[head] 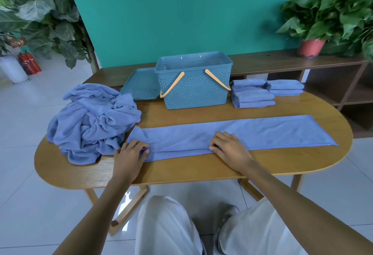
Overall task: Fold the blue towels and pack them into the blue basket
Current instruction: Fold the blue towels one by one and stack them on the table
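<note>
A long blue towel (252,133) lies folded lengthwise across the oval wooden table (181,169). My left hand (130,153) pinches the towel's near edge by its left end. My right hand (228,147) grips the same near edge around the middle, fingers curled over the fold. A crumpled heap of blue towels (90,121) sits at the table's left. Behind the towel stands the blue basket (193,81) with tan handles hanging down its front. Two stacks of folded blue towels (252,95) (284,87) rest to the basket's right.
The basket's blue lid (141,87) leans flat to its left. A dark wooden shelf (323,77) with a potted plant (310,46) runs behind the table at right. A large leafy plant (40,12) stands at far left. My knees are under the table's front edge.
</note>
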